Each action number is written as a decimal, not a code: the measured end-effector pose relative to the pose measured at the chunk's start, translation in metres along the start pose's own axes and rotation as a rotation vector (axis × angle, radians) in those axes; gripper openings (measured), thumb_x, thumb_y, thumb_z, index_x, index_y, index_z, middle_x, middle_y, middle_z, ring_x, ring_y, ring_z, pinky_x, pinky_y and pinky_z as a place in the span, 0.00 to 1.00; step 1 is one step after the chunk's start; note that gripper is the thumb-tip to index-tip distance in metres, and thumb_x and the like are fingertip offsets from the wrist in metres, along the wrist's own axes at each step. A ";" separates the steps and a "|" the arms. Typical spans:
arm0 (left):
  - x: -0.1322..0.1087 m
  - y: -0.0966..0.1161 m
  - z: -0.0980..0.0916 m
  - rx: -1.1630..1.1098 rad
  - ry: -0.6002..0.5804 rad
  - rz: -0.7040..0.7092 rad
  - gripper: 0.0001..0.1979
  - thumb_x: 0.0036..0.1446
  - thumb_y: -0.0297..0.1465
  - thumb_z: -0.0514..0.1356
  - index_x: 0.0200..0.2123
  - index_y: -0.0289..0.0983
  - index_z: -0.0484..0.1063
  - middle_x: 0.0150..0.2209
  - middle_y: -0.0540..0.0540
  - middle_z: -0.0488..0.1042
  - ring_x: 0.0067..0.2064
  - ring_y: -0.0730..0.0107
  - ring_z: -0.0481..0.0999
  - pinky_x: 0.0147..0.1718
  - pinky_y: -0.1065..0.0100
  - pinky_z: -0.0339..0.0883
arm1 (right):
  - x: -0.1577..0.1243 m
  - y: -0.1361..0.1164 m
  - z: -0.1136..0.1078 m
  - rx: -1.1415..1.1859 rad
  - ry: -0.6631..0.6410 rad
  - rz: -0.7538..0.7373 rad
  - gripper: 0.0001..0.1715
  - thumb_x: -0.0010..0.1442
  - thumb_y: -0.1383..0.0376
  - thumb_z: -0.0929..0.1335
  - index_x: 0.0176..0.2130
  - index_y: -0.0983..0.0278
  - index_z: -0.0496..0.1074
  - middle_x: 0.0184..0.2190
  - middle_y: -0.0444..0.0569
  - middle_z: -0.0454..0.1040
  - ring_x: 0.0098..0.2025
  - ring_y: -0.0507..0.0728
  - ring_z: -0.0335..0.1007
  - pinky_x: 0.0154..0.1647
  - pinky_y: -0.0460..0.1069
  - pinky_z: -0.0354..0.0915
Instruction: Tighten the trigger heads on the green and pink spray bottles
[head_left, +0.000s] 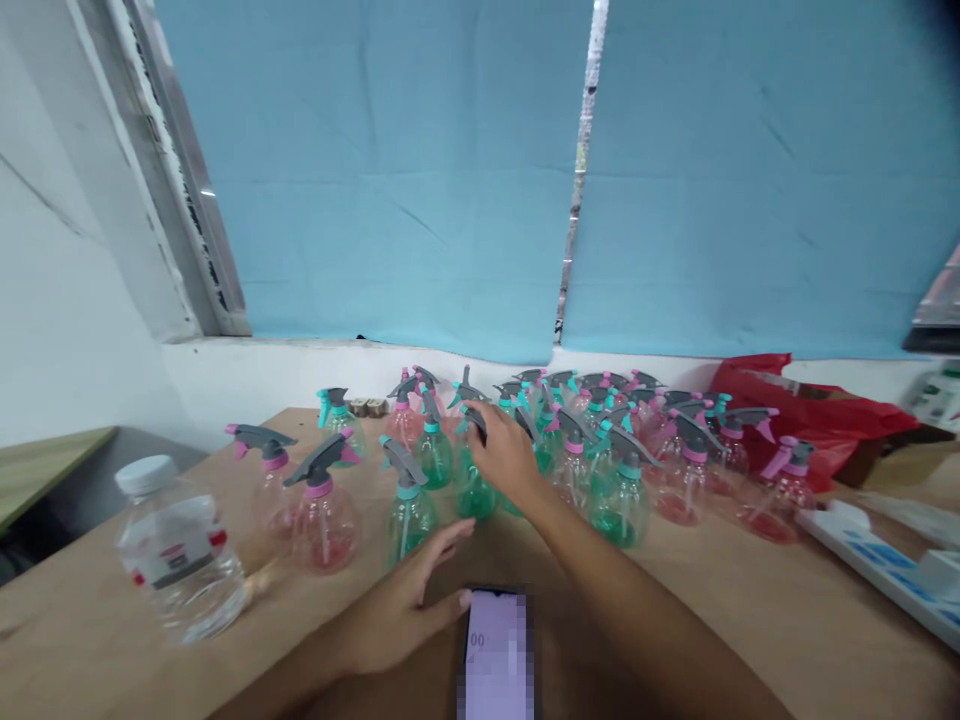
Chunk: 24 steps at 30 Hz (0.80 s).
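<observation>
My right hand (501, 445) reaches across the table and is closed around the grey trigger head of a green spray bottle (475, 494), which stands among several others. Its palm side is hidden from view. Nearer to me, my left hand (409, 605) is open and empty, with fingers apart and the thumb close to the edge of a phone (491, 655). Just beyond its fingertips stands another green spray bottle (409, 515) with a turquoise collar. To the left of that one is a pink spray bottle (325, 530) with a grey and pink head.
A large clear water bottle (180, 560) with a white cap stands on the left of the wooden table (300, 660). More pink and green spray bottles crowd the back and right. A white power strip (885, 565) and a red plastic bag (817, 410) lie at the right.
</observation>
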<state>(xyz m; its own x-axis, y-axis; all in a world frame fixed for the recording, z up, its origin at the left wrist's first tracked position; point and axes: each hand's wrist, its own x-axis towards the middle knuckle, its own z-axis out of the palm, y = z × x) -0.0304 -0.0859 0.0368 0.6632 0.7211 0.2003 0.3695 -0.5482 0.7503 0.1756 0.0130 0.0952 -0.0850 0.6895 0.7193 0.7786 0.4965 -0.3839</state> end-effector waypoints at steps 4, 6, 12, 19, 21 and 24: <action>0.005 -0.015 0.002 -0.224 0.119 -0.088 0.27 0.70 0.44 0.57 0.68 0.47 0.57 0.68 0.38 0.63 0.68 0.52 0.63 0.64 0.42 0.60 | -0.017 0.000 -0.012 0.112 0.036 -0.075 0.23 0.65 0.68 0.63 0.58 0.61 0.71 0.51 0.53 0.78 0.52 0.61 0.75 0.55 0.54 0.68; 0.008 -0.019 0.004 -0.233 0.170 -0.099 0.27 0.70 0.45 0.57 0.68 0.46 0.57 0.67 0.37 0.64 0.67 0.52 0.64 0.63 0.42 0.62 | -0.026 0.001 -0.013 0.164 0.043 -0.086 0.22 0.64 0.67 0.64 0.57 0.59 0.72 0.51 0.52 0.79 0.51 0.60 0.75 0.56 0.54 0.68; 0.029 -0.015 0.014 -0.183 0.309 -0.084 0.40 0.68 0.46 0.58 0.74 0.47 0.40 0.74 0.36 0.47 0.74 0.49 0.47 0.67 0.40 0.50 | -0.039 0.009 0.000 0.435 0.130 -0.036 0.18 0.60 0.65 0.68 0.51 0.61 0.74 0.44 0.50 0.80 0.45 0.59 0.77 0.49 0.53 0.71; 0.068 -0.017 0.025 -0.208 0.310 -0.010 0.44 0.67 0.40 0.61 0.74 0.45 0.35 0.75 0.38 0.40 0.75 0.49 0.41 0.70 0.44 0.41 | -0.042 0.017 0.015 0.787 0.045 0.059 0.26 0.61 0.62 0.70 0.58 0.62 0.71 0.50 0.52 0.79 0.49 0.60 0.78 0.52 0.54 0.72; 0.074 -0.020 0.028 -0.216 0.349 0.027 0.43 0.65 0.37 0.62 0.73 0.45 0.37 0.75 0.38 0.42 0.74 0.49 0.44 0.70 0.46 0.42 | -0.042 0.018 0.017 0.829 -0.010 0.055 0.30 0.60 0.63 0.70 0.61 0.61 0.69 0.52 0.52 0.79 0.51 0.60 0.77 0.53 0.54 0.72; 0.084 -0.023 0.029 -0.280 0.394 0.087 0.38 0.63 0.34 0.61 0.70 0.45 0.46 0.72 0.39 0.52 0.70 0.51 0.56 0.67 0.49 0.51 | -0.042 0.021 0.019 0.835 -0.026 0.104 0.20 0.59 0.65 0.68 0.52 0.62 0.75 0.47 0.51 0.81 0.46 0.59 0.78 0.50 0.53 0.73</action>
<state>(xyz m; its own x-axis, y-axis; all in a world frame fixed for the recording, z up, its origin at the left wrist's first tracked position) 0.0354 -0.0251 0.0177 0.3670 0.8129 0.4523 0.0990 -0.5176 0.8499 0.1832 0.0046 0.0459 -0.0607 0.7601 0.6469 0.0681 0.6498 -0.7571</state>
